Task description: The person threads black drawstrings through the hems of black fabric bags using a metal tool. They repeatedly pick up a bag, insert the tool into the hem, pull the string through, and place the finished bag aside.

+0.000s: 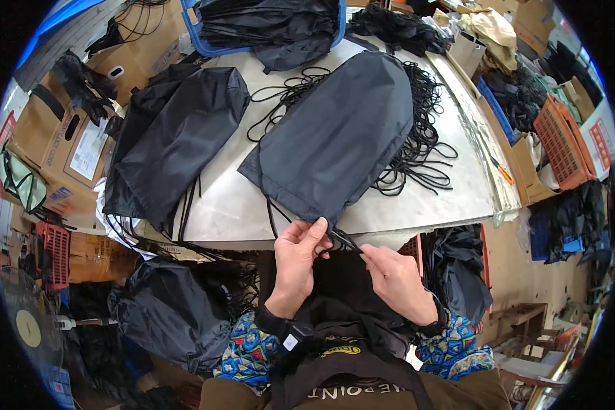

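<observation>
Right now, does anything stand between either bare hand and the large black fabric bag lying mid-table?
Nothing visible does: the bare left hand pinches a corner of the large black fabric bag, and the bare right hand grips black cord beside it.

Bright patterned sleeves point(249, 352) beneath a dark apron point(379, 372).
The sleeves mix blue, yellow, red and white in angular, dark-outlined shapes; a black wristband point(272, 322) circles each wrist, the left beside a boxy black device point(295, 341) with a white square; yellow print point(342, 352) and white lettering point(362, 392) mark the apron.
</observation>
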Demonstrator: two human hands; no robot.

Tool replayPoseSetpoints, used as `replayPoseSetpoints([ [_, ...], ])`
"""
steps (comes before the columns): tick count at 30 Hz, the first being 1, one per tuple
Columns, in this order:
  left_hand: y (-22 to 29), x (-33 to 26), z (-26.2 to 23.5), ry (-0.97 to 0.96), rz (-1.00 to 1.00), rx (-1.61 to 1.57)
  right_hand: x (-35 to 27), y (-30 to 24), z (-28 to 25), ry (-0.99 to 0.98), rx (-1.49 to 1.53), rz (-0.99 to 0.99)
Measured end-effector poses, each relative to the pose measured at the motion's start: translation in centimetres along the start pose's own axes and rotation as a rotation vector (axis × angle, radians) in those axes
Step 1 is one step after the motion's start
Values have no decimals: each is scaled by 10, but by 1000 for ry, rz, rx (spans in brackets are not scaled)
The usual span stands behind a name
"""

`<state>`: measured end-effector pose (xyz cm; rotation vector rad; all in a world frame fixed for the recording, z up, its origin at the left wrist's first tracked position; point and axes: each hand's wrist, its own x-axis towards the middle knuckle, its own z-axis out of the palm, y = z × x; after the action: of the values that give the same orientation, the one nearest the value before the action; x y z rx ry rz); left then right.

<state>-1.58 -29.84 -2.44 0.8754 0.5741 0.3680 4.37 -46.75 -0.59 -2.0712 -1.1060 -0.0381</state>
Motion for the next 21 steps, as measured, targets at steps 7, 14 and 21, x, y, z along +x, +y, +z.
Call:
replayPoseSetpoints([
  [7, -10, -4, 12, -64, 81, 105, 15, -1, 14, 49, -6, -18],
  [14, 29, 21, 6, -65, 256, 127, -5, 12, -67, -347, 333, 546],
  [21, 9, 23, 31, -86, 220, -29, -15, 17, -44, -126, 364, 359],
])
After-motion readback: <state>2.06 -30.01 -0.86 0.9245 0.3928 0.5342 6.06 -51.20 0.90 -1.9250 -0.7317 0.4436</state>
